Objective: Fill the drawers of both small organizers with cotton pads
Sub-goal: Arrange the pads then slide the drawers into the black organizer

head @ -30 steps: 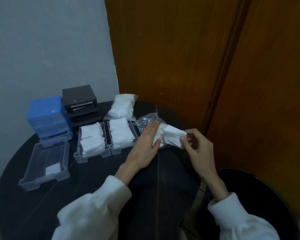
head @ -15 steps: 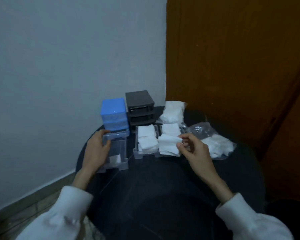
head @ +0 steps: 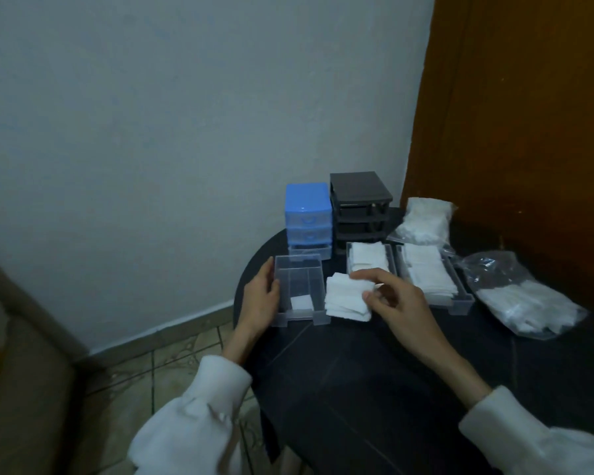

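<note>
A clear drawer sits at the surface's nine o'clock edge, holding a single white pad near its front. The left hand curls around the drawer's left wall, thumb on the rim. Just at its three o'clock, the right hand pinches a stack of cotton pads between thumb and curled fingers, the stack just beside the drawer's right wall. Behind that stack, toward twelve o'clock, a second clear drawer is packed with pads, and a third drawer at its three o'clock is likewise full. At the back stand the blue organizer, two drawers in and its lowest slot showing a clear drawer partly out, and the dark organizer just beside it, its slots open. A sealed bag of pads lies at one o'clock of the dark organizer; an opened bag of pads lies at the surface's three o'clock side.

The surface is round and black. A pale wall runs behind it, a brown wooden door stands at the right, and tiled floor shows at seven o'clock.
</note>
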